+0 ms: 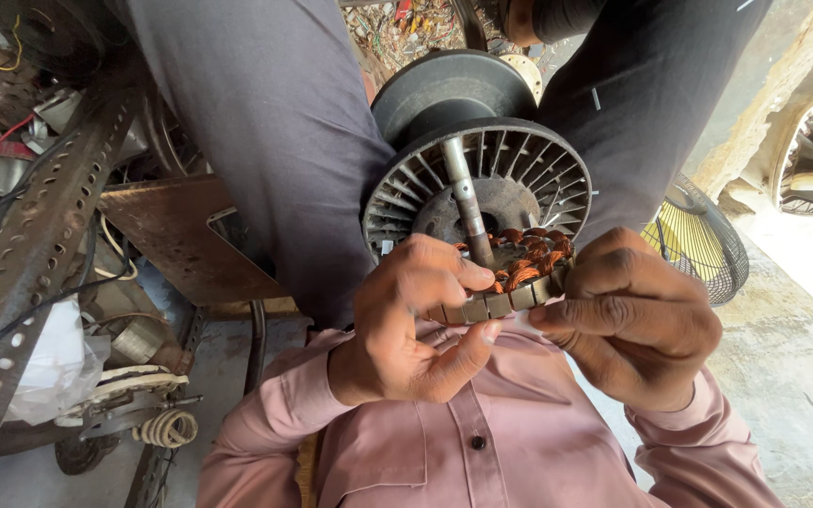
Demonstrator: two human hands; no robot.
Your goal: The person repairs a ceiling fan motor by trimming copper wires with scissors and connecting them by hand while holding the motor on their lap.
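Both my hands hold a round motor stator (501, 303) with copper windings (527, 252) close to my chest. My left hand (411, 325) grips its left rim, thumb under the laminated steel edge and fingers over the top. My right hand (637, 320) pinches the right rim. A steel shaft (465, 199) runs up through the stator's middle. Behind it sits a grey finned motor housing (482, 183) with a dark round cap (449, 89), resting between my knees in grey trousers (275, 122).
A perforated steel angle bar (25, 254) slants at the left among wires and scrap parts. A rusty flat plate (176, 235) lies beside my leg. A yellow fan with a wire guard (698, 240) stands at the right on the concrete floor (792, 376).
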